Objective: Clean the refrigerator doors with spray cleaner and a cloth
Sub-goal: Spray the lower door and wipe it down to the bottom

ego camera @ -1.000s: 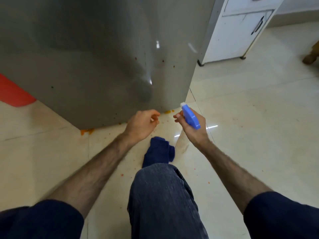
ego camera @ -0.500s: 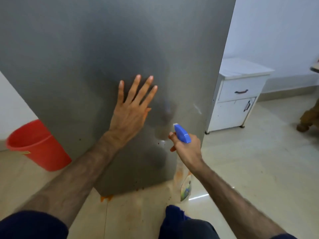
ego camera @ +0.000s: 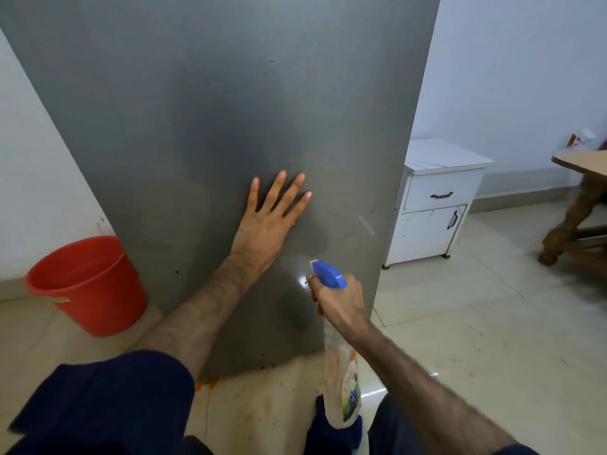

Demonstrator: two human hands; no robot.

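Observation:
The grey refrigerator door (ego camera: 213, 110) fills the middle of the head view, with small dark specks near its lower edge. My left hand (ego camera: 269, 218) lies flat against the door, fingers spread, holding nothing. My right hand (ego camera: 338, 300) grips the neck of a clear spray bottle (ego camera: 341, 382) with a blue trigger head (ego camera: 328, 274); the nozzle points at the lower right of the door. A dark blue cloth (ego camera: 331, 428) lies on the floor under the bottle, partly hidden.
A red bucket (ego camera: 85, 284) stands on the floor left of the refrigerator. A white cabinet (ego camera: 437, 198) stands to the right of it. A wooden table (ego camera: 581, 205) is at the far right. Orange spatter (ego camera: 207, 385) marks the floor tiles by the door's bottom edge.
The view has tilted up from the floor to the door. My left hand rose from near the floor and pressed flat on the door. My right hand lifted the spray bottle toward the door.

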